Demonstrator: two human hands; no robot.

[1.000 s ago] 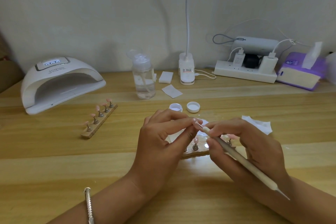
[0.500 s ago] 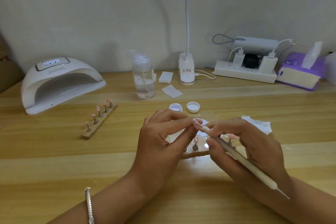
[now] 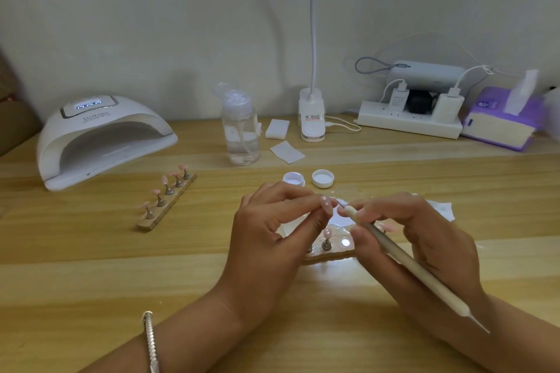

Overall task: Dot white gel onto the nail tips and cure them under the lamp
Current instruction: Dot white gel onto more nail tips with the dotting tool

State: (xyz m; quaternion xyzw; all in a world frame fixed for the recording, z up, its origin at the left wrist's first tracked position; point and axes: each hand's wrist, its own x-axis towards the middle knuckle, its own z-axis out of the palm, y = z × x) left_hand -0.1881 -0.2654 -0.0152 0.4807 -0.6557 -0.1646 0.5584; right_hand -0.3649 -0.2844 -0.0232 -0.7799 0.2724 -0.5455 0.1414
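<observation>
Pinching pink nail tip point(image 3: 325, 204) in left hand point(image 3: 266, 245) at frame centre; gripping dotting tool point(image 3: 394, 251) in right hand point(image 3: 439, 239), holding its point just beside it.

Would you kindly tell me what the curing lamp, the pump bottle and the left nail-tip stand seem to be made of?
Curing lamp: glossy white plastic, by its smooth moulded shell. Pump bottle: clear plastic, perhaps glass; the liquid and tube show through. Nail-tip stand: matt tan wood or cork, judging by its rough edge; its pegs look metallic.
</observation>
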